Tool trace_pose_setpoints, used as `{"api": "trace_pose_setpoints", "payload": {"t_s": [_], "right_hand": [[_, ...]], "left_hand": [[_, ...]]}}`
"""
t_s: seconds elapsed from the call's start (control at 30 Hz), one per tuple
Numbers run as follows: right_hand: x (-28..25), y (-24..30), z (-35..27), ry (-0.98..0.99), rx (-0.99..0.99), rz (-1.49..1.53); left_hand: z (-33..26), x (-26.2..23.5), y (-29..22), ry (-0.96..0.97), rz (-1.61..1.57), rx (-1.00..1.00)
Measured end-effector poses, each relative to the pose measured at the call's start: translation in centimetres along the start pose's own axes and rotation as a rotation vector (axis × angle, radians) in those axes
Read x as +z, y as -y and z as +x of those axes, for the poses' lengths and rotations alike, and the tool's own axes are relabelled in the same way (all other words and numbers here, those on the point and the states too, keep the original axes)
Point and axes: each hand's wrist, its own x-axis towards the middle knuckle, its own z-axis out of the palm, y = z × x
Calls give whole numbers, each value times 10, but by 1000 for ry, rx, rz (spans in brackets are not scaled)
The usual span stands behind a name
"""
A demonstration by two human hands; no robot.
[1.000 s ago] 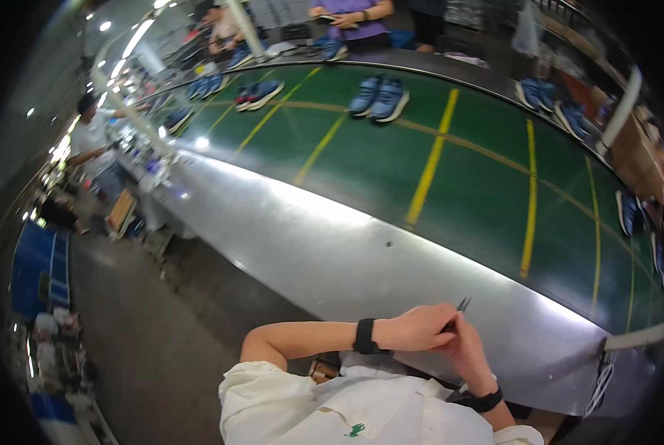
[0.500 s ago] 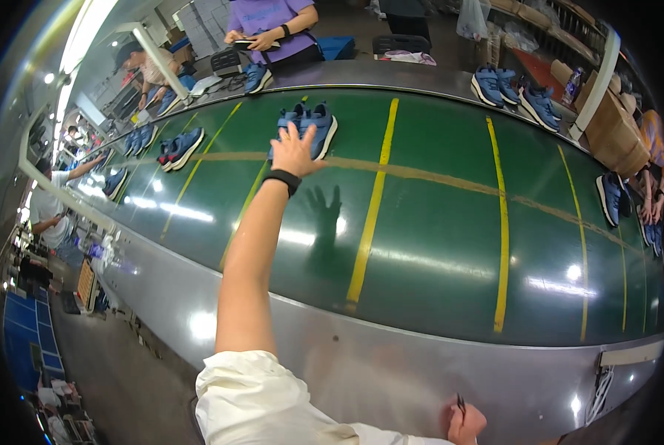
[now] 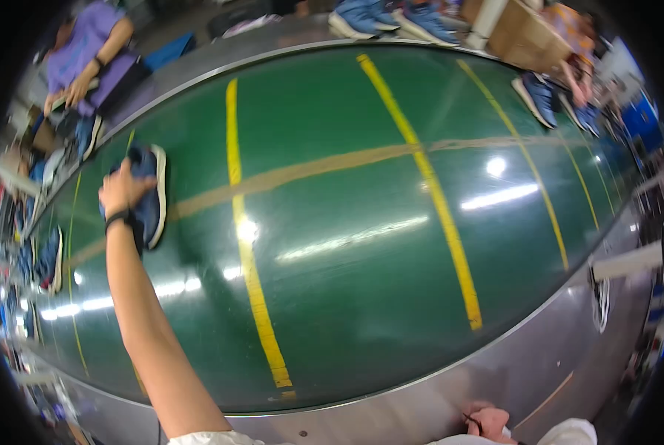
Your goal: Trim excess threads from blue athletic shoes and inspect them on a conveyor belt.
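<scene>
My left hand [image 3: 122, 194], with a dark band at its wrist, is stretched far out to the left over the green conveyor belt [image 3: 332, 185]. Its fingers and thumb lie over a pair of blue sneakers [image 3: 156, 208] with white soles, one shoe mostly hidden by the hand; the grip looks closed around their upper part, slightly blurred. Low in the picture, my right hand [image 3: 491, 421] stays close to the metal edge of the line. Its fingers are closed around a thin dark tool [image 3: 473, 423], whose kind I cannot make out.
More blue shoes [image 3: 50, 261] stand farther left on the belt, others [image 3: 428, 22] on the far ledge. A co-worker in purple [image 3: 94, 55] is across the belt; another person [image 3: 578, 55] handles shoes [image 3: 537, 100] at far right, beside a cardboard box [image 3: 528, 37].
My view has swung to the right, so the belt and the sneakers appear farther left. My left hand has settled from spread fingers onto the sneakers. The right hand still holds its tool.
</scene>
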Motion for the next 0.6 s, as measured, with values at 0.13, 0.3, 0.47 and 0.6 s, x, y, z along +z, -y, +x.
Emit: {"api": "trace_pose_setpoints", "payload": {"t_s": [0.13, 0.3, 0.47, 0.6], "right_hand": [[-2, 6, 1, -112, 4, -82], [0, 1, 1, -268, -62, 25], [6, 2, 2, -327, -24, 107], [1, 14, 3, -358, 113, 279]], "left_hand": [[-63, 12, -36, -155, 29, 322], [-172, -28, -64, -309, 31, 716], [-293, -101, -97, -236, -124, 1137], [-385, -151, -128, -157, -56, 1584]]}}
